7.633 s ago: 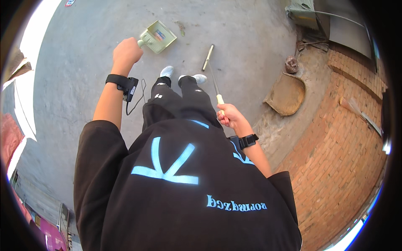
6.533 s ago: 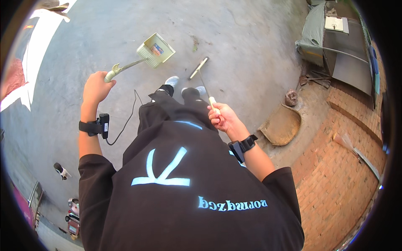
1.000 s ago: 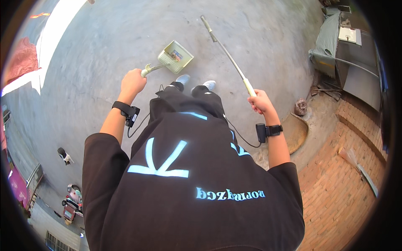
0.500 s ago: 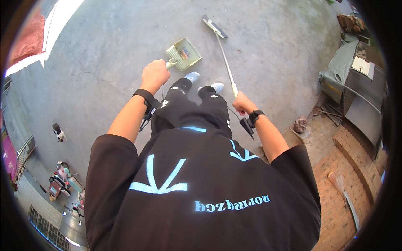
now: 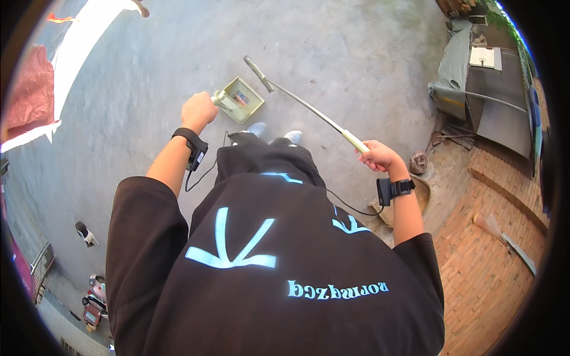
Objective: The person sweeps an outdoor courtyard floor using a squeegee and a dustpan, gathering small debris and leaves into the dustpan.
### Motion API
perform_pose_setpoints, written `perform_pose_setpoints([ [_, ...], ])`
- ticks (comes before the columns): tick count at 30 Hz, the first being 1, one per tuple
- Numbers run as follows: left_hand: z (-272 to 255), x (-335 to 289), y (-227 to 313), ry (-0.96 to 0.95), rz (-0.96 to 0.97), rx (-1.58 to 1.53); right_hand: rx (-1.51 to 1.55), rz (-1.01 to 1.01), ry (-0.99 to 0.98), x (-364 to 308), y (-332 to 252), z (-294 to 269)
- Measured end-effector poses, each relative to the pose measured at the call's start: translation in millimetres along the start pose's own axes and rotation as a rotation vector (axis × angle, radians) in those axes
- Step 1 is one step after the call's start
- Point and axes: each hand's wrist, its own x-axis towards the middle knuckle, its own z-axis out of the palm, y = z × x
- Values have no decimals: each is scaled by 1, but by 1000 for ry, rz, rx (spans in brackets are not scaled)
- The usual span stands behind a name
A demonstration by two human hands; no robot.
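Note:
My left hand is closed round the handle of a pale green dustpan. The pan lies ahead of my shoes, with a small coloured patch on its inside. In my right hand is the pale grip of a long-handled broom, the fingers wrapped round it. Its shaft slants forward and left to a narrow head, which is just right of the dustpan and apart from it. Whether the head touches the concrete floor I cannot tell.
To the right stand a grey-covered metal unit and a brick step. Another broom lies on the brick paving. A black-and-white animal and a parked scooter are at the left. A red cloth shows far left.
The broom head has swung left and nearer, toward the dustpan. My right hand has moved right and back, tilting the shaft. The dustpan has turned slightly, still in my left hand.

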Motion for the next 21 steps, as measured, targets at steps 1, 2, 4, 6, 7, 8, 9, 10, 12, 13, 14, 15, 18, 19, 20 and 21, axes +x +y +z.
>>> perform_pose_setpoints([
  [1, -1, -2, 0, -8, -5, 1, -29, -25, 88, -10, 4, 3],
  [2, -3, -5, 2, -10, 0, -6, -30, 1, 121, -14, 9, 4],
  [4, -1, -8, 0, -9, -2, -21, 15, -16, 177, -17, 22, 1],
  [6, 0, -7, 0, -23, -4, -21, 117, -41, 253, -13, 39, 4],
  [7, 0, -7, 0, -24, -3, -15, 122, -41, 250, -7, 45, 11],
  [8, 0, -8, 1, -36, 4, -20, 174, -51, 300, 0, 49, 19],
  [9, 0, -8, 2, -48, 11, -26, 225, -60, 349, 8, 53, 24],
  [10, 3, -8, 4, -54, 7, -14, 246, -68, 386, 15, 50, 34],
  [12, 8, -8, 3, -64, -26, -6, 202, -73, 392, 34, 37, 44],
  [13, 10, -9, 2, -77, -24, 13, 155, -74, 412, 44, 32, 47],
  [14, 10, -10, 4, -79, -23, -7, 184, -52, 374, 59, 28, 50],
  [15, 10, -12, 6, -77, -27, -35, 205, -35, 337, 75, 24, 52],
  [18, 17, -16, 7, -75, 4, 1, 244, 7, 206, 112, 5, 76],
  [19, 23, -23, 6, -84, -2, 15, 160, 49, 161, 117, 3, 89],
  [20, 27, -25, 7, -41, 21, 19, 37, 91, 159, 125, 5, 99],
  [21, 31, -27, 9, 2, 46, 25, -84, 132, 157, 127, 12, 110],
])
